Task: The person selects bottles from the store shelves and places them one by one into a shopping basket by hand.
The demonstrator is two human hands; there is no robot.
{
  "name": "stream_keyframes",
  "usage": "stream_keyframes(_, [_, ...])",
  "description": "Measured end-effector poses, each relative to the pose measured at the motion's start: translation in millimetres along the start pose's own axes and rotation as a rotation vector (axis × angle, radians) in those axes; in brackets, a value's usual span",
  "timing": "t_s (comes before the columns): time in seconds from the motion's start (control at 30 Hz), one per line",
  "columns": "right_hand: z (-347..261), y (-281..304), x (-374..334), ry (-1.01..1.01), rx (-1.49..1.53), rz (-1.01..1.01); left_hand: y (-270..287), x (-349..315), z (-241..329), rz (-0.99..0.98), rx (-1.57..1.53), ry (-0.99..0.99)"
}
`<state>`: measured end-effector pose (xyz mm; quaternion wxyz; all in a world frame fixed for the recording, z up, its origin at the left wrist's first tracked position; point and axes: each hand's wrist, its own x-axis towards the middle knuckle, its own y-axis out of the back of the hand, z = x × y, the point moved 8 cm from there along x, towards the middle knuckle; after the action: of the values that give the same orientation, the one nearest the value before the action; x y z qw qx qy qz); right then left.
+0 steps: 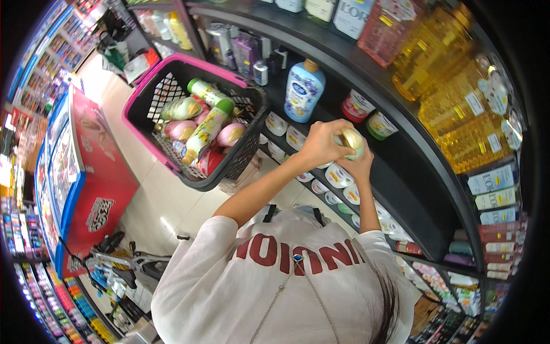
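Observation:
In front of the shelf I hold a small bottle [354, 140] with a gold cap and a pale green body. My left hand [321, 143] closes its fingers around the cap end. My right hand [361, 165] grips the body from the other side. A blue pump-style bottle [305, 94] with a golden top stands upright on the shelf, left of my hands. Just beyond them sit a red-and-white tub [356, 106] and a green-and-white tub [381, 125].
At the left, a black basket [240, 153] with a pink rim holds several bottles. White-capped containers [338, 176] line a lower dark shelf [401, 166]. Large yellow bottles [458, 103] stand at the right. A red freezer chest [103, 183] and a bicycle [134, 261] are at the left.

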<state>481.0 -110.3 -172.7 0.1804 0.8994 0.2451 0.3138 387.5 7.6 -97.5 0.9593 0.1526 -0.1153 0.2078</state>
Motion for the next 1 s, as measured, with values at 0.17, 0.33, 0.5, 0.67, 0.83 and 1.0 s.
stream_keyframes(0.17, [-54, -17, -3, 0.032, 0.09, -0.098, 36, -21, 29, 0.085, 0.024, -0.11])
stream_keyframes(0.33, [-109, -46, 14, 0.223, 0.214, -0.135, 92, -52, 65, 0.175, 0.153, -0.103])
stream_keyframes(0.5, [-168, -90, 27, 0.398, 0.257, -0.135, 145, -96, 88, 0.357, 0.217, -0.249])
stream_keyframes(0.67, [-197, -136, 33, 0.471, 0.313, -0.144, 184, -130, 79, 0.461, 0.308, -0.198])
stream_keyframes(0.83, [-217, -188, 44, 0.605, 0.329, -0.215, 217, -151, 46, 0.631, 0.228, -0.136])
stream_keyframes(1.0, [-219, -243, 51, 0.677, 0.293, -0.301, 244, -160, -8, 0.732, 0.09, -0.032])
